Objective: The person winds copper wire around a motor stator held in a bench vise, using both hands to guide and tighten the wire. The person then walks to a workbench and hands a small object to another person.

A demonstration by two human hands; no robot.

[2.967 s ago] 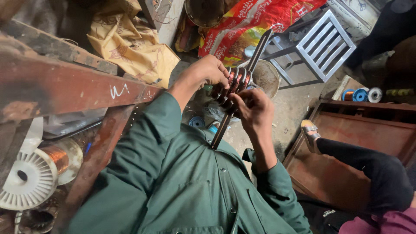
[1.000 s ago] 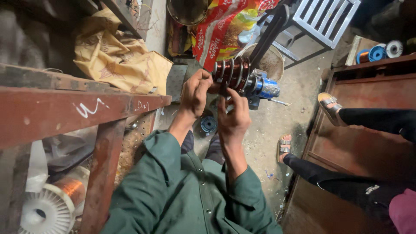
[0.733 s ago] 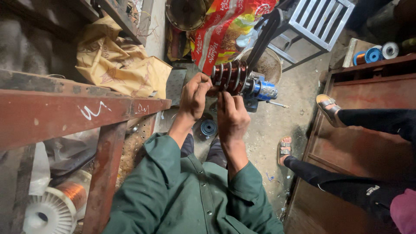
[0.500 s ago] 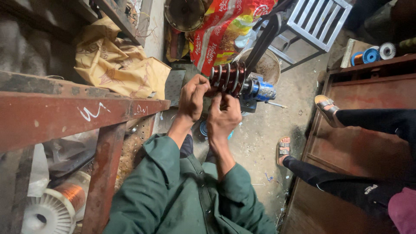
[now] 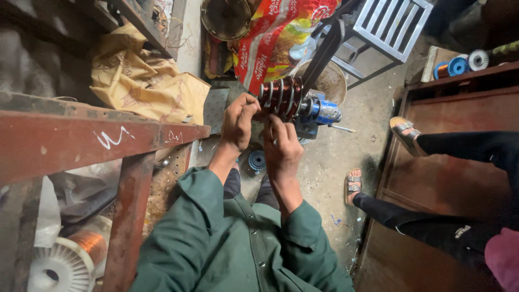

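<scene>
A grooved former wound with several bands of copper wire (image 5: 282, 97) sits on a winding machine with a blue body (image 5: 320, 111) and a dark crank arm (image 5: 324, 54) slanting up to the right. My left hand (image 5: 239, 120) grips the left end of the copper coil former. My right hand (image 5: 281, 149) is just below it, fingers pressed up against the coils' underside. Both arms wear green sleeves.
A rusty red metal frame (image 5: 97, 143) crosses at left, with a white spool of copper wire (image 5: 67, 259) beneath it. Behind are a tan sack (image 5: 143, 86), a red printed bag (image 5: 281, 38) and a white chair (image 5: 392, 27). Another person's sandalled legs (image 5: 411, 211) stretch in from the right beside a wooden box (image 5: 459, 108).
Over three seconds the view shifted and my hands settled on the coil former on the machine. In the last half second my right hand's fingers rose against the coils.
</scene>
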